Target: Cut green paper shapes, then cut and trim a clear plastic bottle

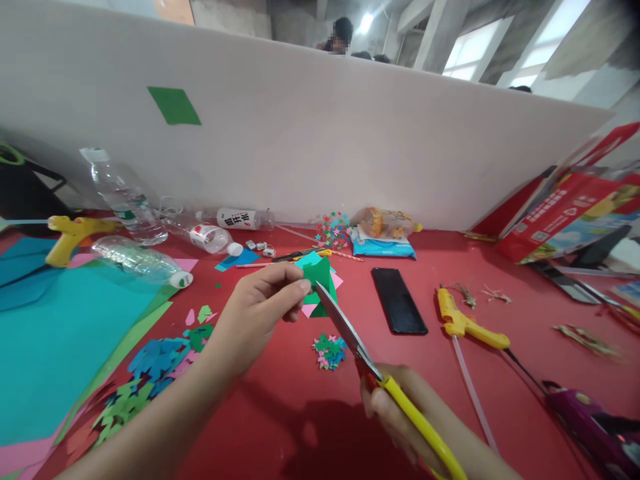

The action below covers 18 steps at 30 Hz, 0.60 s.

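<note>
My left hand (267, 303) pinches a small piece of green paper (320, 272) between thumb and forefinger. From the right, scissors (395, 393) with yellow handles reach in, their blade tips touching or very close to that paper. My right hand (400, 407) is wrapped round the handles. Behind the held piece, pink and green paper scraps (336, 280) lie on the red table. A small heap of colourful paper stars (330, 351) sits below my left fingertips. To the left of my left forearm, blue, green and pink offcuts (160, 363) are piled.
A black phone (399, 300) and a yellow glue gun (470, 322) lie on the right. Plastic bottles (125, 193) and another glue gun (75, 237) are on the left. A white partition (300, 133) runs across the back, with a person (340, 37) beyond it.
</note>
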{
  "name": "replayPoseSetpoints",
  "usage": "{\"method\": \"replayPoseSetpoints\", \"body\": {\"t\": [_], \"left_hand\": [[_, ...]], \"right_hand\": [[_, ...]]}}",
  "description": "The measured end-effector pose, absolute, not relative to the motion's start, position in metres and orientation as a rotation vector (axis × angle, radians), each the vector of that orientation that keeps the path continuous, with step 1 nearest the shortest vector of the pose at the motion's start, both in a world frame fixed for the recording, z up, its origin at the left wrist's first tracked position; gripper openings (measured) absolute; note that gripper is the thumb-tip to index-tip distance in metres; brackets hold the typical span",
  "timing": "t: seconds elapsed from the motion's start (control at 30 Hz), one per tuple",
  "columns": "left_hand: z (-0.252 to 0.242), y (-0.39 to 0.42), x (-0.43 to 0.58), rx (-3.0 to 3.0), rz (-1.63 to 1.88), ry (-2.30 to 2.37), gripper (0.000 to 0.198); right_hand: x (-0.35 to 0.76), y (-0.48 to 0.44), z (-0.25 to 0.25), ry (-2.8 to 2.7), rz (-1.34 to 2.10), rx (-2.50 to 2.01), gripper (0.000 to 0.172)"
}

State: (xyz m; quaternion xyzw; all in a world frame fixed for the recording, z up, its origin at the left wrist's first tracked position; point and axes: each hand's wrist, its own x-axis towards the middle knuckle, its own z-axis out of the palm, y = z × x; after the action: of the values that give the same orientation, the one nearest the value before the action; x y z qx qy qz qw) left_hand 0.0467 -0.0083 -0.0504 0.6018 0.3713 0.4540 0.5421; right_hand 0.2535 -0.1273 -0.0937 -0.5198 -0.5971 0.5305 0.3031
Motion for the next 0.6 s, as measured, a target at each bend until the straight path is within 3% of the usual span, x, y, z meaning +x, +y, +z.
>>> {"method": "replayPoseSetpoints", "body": {"t": [0.6], "left_hand": [[-0.045, -0.006, 0.043, 1.386, 0.986, 0.86, 0.017]], "right_hand": [[0.242, -0.133, -0.085, -1.395, 1.493, -1.481, 0.07]]}}
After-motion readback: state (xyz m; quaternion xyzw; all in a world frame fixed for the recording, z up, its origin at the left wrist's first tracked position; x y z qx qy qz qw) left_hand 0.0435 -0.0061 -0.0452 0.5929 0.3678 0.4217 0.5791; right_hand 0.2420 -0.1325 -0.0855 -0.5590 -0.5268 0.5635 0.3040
